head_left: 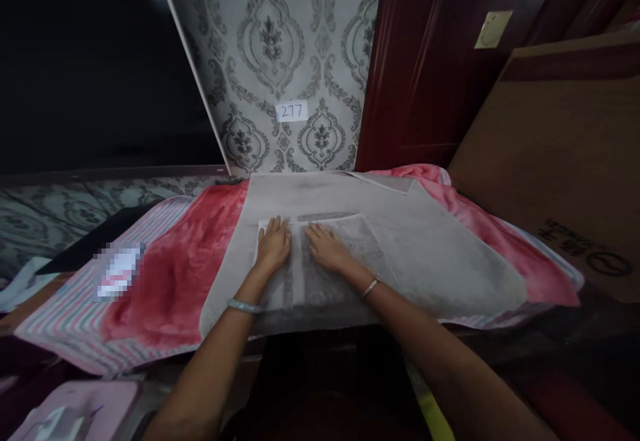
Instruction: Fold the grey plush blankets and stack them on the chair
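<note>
While our left hand (273,248) and right hand (327,248) lie flat, empty, mid-frame, uneven pressure may wrinkle the translucent sheet (325,286).

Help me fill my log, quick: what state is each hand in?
Left hand: open, palm down on the pale sheet.
Right hand: open, palm down on the same sheet.

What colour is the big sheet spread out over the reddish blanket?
The big sheet is pale grey; the head view, the only one, shows it.
</note>
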### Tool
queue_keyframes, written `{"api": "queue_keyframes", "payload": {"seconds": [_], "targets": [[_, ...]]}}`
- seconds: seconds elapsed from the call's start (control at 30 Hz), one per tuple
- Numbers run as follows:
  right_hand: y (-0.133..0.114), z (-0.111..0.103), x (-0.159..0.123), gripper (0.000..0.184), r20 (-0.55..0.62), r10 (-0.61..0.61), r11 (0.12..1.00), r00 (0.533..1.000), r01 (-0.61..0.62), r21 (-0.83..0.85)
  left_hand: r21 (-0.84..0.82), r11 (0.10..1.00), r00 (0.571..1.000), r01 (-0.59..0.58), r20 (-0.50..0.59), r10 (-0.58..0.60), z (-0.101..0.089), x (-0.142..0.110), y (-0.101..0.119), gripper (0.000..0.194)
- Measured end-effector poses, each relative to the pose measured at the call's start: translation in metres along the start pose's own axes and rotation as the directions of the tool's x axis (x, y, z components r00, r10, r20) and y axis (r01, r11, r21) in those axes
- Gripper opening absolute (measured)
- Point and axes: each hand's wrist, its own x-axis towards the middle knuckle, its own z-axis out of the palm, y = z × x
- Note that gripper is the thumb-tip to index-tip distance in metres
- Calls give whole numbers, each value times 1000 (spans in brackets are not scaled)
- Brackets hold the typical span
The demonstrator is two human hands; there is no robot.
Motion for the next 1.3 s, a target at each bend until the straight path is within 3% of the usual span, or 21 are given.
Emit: {"api": "queue_keyframes", "payload": {"seconds": [0.1,0.2,0.33,0.5,0.63,0.77,0.87,1.0,1.17,1.3], "targets": [[-3,12,24,61,-9,-74,997,997,74,2,56,998,999,21,32,-23,11,11,-3,56],[21,16,32,60,-36,-94,995,995,94,-17,65,998,997,23,67,-27,28,9,-7,58],[76,9,32,60,-73,139,987,988,-144,-65,50,999,997,18,76,-22,38,8,-12,59],[121,4,25,63,-167,436,898,884,-441,9,19,999,998,25,65,-26,37,10,-12,59],[125,4,20,59,-248,573,817,781,-568,98,-13,999,998,48,34,-47,38,10,-13,57],[121,0,16,54,-276,614,787,739,-602,138,-78,965,966,250,-52,-255,35,10,-17,62],[119,-2,15,54,-300,613,788,731,-594,164,-180,915,916,361,-114,-384,32,11,-22,64],[119,-3,17,55,-286,632,775,720,-586,237,-308,871,891,384,-124,-437,31,14,-30,66],[124,-10,20,58,-147,693,664,705,-546,511,-610,674,814,416,-80,-575,37,19,-42,79],[125,-23,16,39,-79,669,598,739,-472,648,-735,553,811,392,-8,-585,35,21,-51,78]]}}
